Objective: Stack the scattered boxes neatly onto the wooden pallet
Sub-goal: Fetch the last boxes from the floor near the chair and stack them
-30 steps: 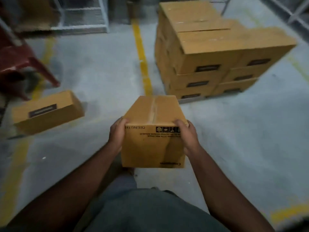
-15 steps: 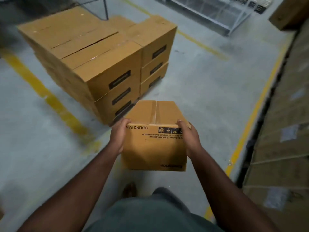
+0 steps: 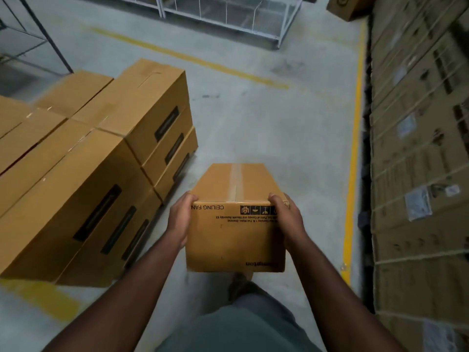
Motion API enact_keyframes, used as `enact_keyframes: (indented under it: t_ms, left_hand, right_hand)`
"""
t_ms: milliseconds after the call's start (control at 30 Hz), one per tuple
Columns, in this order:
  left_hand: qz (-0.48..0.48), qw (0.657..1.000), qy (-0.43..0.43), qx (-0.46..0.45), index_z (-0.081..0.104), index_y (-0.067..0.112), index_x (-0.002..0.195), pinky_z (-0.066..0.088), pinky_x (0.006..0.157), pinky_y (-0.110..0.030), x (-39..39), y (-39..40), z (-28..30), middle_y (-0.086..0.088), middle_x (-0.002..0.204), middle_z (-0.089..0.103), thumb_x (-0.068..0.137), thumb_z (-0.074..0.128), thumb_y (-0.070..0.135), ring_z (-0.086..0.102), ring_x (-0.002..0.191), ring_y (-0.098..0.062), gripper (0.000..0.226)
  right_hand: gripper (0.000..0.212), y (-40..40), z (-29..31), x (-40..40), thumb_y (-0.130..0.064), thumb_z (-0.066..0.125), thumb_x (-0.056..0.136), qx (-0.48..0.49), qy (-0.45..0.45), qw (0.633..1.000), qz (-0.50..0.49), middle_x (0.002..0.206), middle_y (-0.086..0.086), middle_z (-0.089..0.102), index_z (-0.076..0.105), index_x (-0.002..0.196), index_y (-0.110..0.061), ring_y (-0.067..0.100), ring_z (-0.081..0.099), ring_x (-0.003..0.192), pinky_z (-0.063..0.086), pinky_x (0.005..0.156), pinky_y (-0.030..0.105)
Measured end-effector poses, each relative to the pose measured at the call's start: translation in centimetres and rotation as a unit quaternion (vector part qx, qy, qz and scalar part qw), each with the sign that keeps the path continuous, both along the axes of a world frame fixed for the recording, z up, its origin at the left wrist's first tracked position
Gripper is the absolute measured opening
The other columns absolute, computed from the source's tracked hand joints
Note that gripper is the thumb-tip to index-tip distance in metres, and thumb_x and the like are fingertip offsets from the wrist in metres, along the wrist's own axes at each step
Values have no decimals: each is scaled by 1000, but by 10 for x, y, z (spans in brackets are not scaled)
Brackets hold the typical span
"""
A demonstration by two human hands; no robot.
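Along the right edge of the scene, a tall wall of strapped cartons (image 3: 418,153) runs from near to far, with a yellow floor line (image 3: 354,158) just beside it on the grey concrete floor (image 3: 266,128). On the left stands a large stack of brown boxes (image 3: 83,174), three layers high, its base hidden so the pallet cannot be made out. At the far side are wire cage racks (image 3: 228,13). In the near centre, a person holds one brown carton (image 3: 236,224) marked "CEILING FAN" in the air, just right of the stack and apart from it. The left hand (image 3: 180,219) grips its left side, fingers curled over the top edge. The right hand (image 3: 286,217) grips its right side the same way.
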State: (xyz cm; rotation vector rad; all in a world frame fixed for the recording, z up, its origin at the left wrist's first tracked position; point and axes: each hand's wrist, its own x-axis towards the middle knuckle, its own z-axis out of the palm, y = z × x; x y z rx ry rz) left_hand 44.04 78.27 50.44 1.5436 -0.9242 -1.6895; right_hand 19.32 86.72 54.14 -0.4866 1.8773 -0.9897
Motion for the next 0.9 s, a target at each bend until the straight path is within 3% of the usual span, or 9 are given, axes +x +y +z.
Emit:
enact_keyframes:
  t_ms: [100, 267, 333, 433, 533, 633, 900]
  left_hand:
    - [4, 1000, 9, 1, 67, 20, 90, 46, 77, -42, -43, -82, 8, -10, 84, 63, 84, 61, 46, 59, 79, -26, 28]
    - [35, 999, 11, 19, 69, 10, 108, 52, 81, -47, -92, -211, 15, -12, 92, 72, 75, 63, 58, 66, 84, -29, 59]
    - [41, 999, 18, 18, 71, 14, 108, 53, 82, -49, -108, -268, 12, -12, 93, 73, 74, 63, 59, 67, 85, -30, 57]
    - [36, 999, 23, 18, 70, 11, 107, 53, 78, -46, -128, -362, 0, -10, 88, 72, 76, 62, 59, 66, 80, -28, 58]
    - [30, 999, 29, 8, 71, 21, 90, 51, 72, -43, -149, -463, -10, -7, 80, 70, 75, 62, 57, 64, 74, -26, 40]
    - [5, 999, 36, -6, 67, 25, 87, 48, 73, -44, -170, -559, -3, -6, 80, 67, 78, 61, 53, 62, 76, -27, 30]
    - [-2, 999, 43, -5, 72, 25, 84, 53, 68, -43, -216, -785, 37, -6, 77, 72, 79, 61, 54, 67, 70, -27, 32]
  right_hand:
    - [79, -83, 12, -45, -73, 57, 74, 1, -5, 1000, 6, 126, 0, 71, 57, 142, -33, 25, 65, 116, 50, 107, 56]
    - [73, -226, 26, -97, -73, 55, 75, -8, 22, 1000, 5, 123, -3, 72, 61, 137, -34, 22, 66, 115, 50, 107, 55]
    - [63, -283, 22, -111, -72, 49, 80, -13, 48, 999, 4, 115, -5, 73, 65, 128, -34, 21, 66, 110, 50, 105, 56]
    - [71, -375, 15, -128, -75, 46, 78, -6, 63, 998, 0, 121, -1, 71, 63, 133, -33, 24, 64, 116, 49, 106, 56]
    - [76, -471, 10, -147, -74, 46, 77, -2, 80, 997, -7, 122, 5, 71, 62, 133, -26, 28, 64, 118, 50, 105, 57]
    - [68, -555, 22, -162, -72, 45, 79, 0, 96, 995, -29, 119, 4, 72, 64, 127, -28, 28, 65, 116, 50, 104, 58]
    - [57, -773, 65, -202, -71, 41, 81, -30, 140, 988, -62, 110, 1, 73, 65, 115, -32, 24, 65, 108, 50, 96, 51]
